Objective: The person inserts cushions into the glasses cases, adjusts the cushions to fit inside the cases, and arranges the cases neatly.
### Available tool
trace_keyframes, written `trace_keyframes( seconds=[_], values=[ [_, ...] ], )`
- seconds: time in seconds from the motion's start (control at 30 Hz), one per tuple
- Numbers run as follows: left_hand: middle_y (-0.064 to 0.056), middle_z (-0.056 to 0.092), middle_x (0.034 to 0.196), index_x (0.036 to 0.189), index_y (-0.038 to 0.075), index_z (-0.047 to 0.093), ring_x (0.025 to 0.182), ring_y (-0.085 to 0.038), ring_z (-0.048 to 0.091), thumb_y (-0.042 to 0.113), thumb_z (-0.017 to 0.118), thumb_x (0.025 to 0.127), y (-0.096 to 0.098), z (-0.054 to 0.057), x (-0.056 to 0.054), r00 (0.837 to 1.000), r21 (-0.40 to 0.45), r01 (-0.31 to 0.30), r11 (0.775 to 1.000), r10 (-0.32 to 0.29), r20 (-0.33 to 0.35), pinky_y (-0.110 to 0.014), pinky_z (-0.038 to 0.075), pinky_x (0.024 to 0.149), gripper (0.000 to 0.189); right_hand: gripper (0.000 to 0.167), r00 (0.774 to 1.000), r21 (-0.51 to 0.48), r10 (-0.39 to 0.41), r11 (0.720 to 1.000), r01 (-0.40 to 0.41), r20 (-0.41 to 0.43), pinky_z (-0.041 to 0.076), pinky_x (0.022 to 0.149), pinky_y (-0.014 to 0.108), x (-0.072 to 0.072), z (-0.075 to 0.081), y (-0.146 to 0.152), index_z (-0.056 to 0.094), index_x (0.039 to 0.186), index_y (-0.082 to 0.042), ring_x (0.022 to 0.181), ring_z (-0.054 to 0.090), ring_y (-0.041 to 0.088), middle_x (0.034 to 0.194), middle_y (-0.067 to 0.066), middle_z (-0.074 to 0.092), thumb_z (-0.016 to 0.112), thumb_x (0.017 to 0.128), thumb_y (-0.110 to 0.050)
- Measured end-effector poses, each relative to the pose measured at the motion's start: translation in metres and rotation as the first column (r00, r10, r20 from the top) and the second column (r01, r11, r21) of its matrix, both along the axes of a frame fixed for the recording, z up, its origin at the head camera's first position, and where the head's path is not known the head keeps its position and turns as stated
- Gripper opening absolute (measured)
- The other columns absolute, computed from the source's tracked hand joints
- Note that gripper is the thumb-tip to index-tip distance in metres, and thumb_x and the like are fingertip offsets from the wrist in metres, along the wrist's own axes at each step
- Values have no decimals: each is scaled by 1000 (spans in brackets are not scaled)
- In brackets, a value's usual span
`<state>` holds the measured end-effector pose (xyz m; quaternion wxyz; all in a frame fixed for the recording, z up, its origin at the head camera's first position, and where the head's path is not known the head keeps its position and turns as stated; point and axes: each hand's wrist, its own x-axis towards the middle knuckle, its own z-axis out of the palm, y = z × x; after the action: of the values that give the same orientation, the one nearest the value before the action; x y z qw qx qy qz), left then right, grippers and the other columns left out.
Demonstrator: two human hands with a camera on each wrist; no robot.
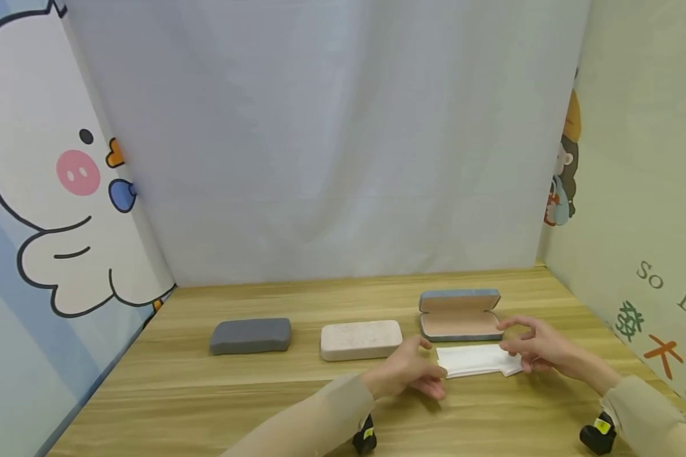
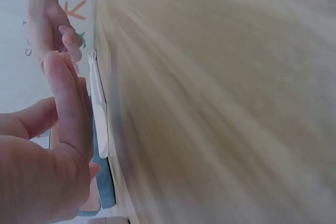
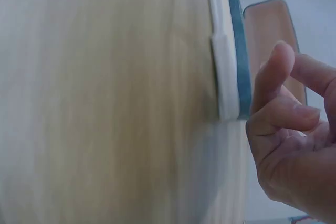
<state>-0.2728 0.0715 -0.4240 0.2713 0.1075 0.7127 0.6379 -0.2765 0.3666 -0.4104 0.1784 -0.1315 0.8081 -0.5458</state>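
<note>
A folded white cloth (image 1: 471, 360) lies flat on the wooden table, just in front of an open blue glasses case (image 1: 460, 325) with a pinkish lining. At the cloth's left end is my left hand (image 1: 407, 369), its fingers extended and nothing between them. My right hand (image 1: 540, 348) hovers by the other end, fingers loosely bent, overlapping the cloth's corner in the head view. From the right wrist, the cloth (image 3: 227, 77) shows beside the bent fingers (image 3: 273, 77) with no part of it in their hold.
Left of the open case sit a closed cream glasses case (image 1: 361, 341) and, farther left, a closed dark grey one (image 1: 250, 336). A pale curtain (image 1: 320, 146) hangs behind the table (image 1: 206, 406), and printed panels stand at both sides.
</note>
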Motion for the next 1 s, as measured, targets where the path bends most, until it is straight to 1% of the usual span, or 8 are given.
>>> trace_keyframes(
  seconds=[0.13,0.23,0.3,0.37,0.47,0.6,0.87,1.0],
  values=[
    [-31,69,82,120,-2,37,45,-16,62,-8,66,84,5,2,-1,999,-2,-26,1000,26,43,-29,61,53,47,57,1000,48,-21,999,20,23,34,39,12,2,-3,12,30,136,6,45,54,4,65,2,59,61,95,-19],
    [-35,67,87,95,-2,45,49,-20,67,-8,65,84,9,5,-3,998,-25,-29,999,30,56,-29,61,55,24,59,999,66,-28,997,27,23,34,38,11,2,-5,16,31,136,7,44,53,3,66,1,59,63,94,-20],
    [-36,66,89,80,2,47,56,-28,71,-7,65,85,11,6,-2,998,-49,-27,998,30,62,-29,61,56,21,60,999,75,-33,997,30,31,34,37,11,1,-7,17,32,136,7,43,52,2,66,1,59,64,93,-20],
    [-36,66,90,70,4,49,69,-35,73,-5,64,86,14,7,-2,997,-72,-26,997,31,73,-28,61,58,24,61,998,83,-41,996,37,44,34,36,10,1,-10,17,32,135,7,43,52,2,68,1,59,65,92,-20],
    [-36,66,92,72,-2,57,84,-40,71,-3,62,89,20,8,0,994,-94,-29,995,39,102,-28,61,60,17,60,998,97,-47,994,43,36,33,35,11,2,-12,16,33,134,8,41,52,2,68,1,60,66,92,-20],
    [-37,65,94,78,-8,61,90,-43,68,-1,59,91,26,7,0,990,-124,-48,991,63,123,-29,61,63,15,57,999,127,-54,991,54,2,31,34,11,2,-13,13,36,130,9,38,50,2,66,2,60,66,91,-20],
    [-38,65,89,79,-10,54,85,-44,69,-9,55,89,34,5,2,987,-137,-99,986,115,114,-30,61,60,11,46,997,117,-74,990,76,-19,40,37,14,0,-15,5,41,116,11,38,49,3,61,-1,55,69,88,-14],
    [-37,66,83,88,-11,49,81,-45,69,-12,52,87,36,5,2,989,-140,-102,985,115,92,-30,61,58,3,41,995,162,-97,982,99,-23,34,36,13,-1,-13,2,46,111,8,39,50,3,61,-2,58,70,87,-16]
  ],
)
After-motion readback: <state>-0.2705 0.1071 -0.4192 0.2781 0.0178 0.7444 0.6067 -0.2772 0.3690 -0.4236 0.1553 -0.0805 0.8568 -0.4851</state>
